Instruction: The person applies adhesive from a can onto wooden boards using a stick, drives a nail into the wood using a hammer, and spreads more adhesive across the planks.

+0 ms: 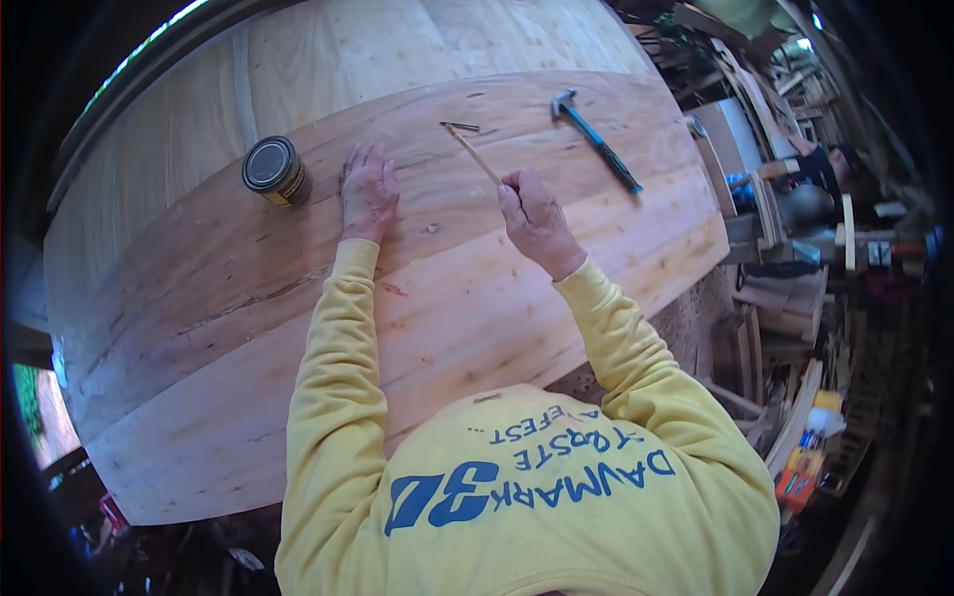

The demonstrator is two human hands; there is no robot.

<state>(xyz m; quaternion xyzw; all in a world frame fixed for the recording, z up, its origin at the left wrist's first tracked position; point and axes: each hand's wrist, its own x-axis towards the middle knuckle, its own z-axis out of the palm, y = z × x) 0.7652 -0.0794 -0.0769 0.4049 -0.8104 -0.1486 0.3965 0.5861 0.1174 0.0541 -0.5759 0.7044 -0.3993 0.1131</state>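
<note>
My left hand (369, 193) lies flat on the wide wooden panel (447, 278), fingers stretched out. To its left stands a round, dark-lidded can (275, 172) with a yellow and black label. A thin wooden stick (474, 157) is pinched in my right hand (537, 217), slanting up and to the left. The stick's tip meets or nearly meets a small dark slender piece (460, 126) on the panel; whether they touch I cannot tell. Right of that hand rests a claw hammer (596, 141) with a blue and black handle.
Stacked boards and wood scraps (795, 109) crowd the right side beyond the panel's edge. A person (840, 169) is partly visible there. Lower right sits an orange box (800, 477) among clutter. The panel's surface has dark grain streaks and a crack.
</note>
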